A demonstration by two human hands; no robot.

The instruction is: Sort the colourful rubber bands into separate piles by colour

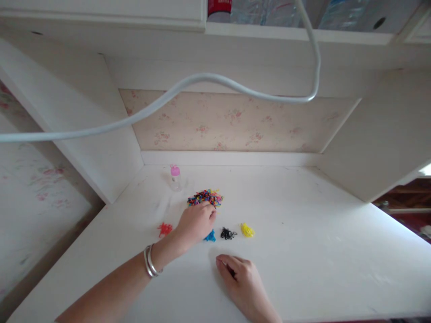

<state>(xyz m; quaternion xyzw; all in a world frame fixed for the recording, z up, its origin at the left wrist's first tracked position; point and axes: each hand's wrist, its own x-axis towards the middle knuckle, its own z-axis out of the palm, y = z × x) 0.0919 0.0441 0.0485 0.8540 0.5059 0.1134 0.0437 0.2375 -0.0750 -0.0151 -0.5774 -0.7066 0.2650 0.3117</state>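
My left hand (198, 222) reaches to the near edge of a pile of mixed-colour small rubber bands (206, 196). Its fingers are curled down, and their tips are hidden, so what they pinch cannot be seen. Partly covered by that hand lies a small blue heap of bands (210, 236). My right hand (240, 280) rests closed on the white table in front of the heaps, thumb and forefinger pressed together; anything inside is hidden. A red heap (164, 229) lies left of my left hand. To the right are a black heap (228, 233) and a yellow heap (247, 230).
A small clear bottle with a pink lid (175, 177) stands behind and left of the pile. A white cable (208, 78) hangs across the upper view. White side panels (380, 134) and an overhead cabinet (101, 13) enclose the white table (303, 260).
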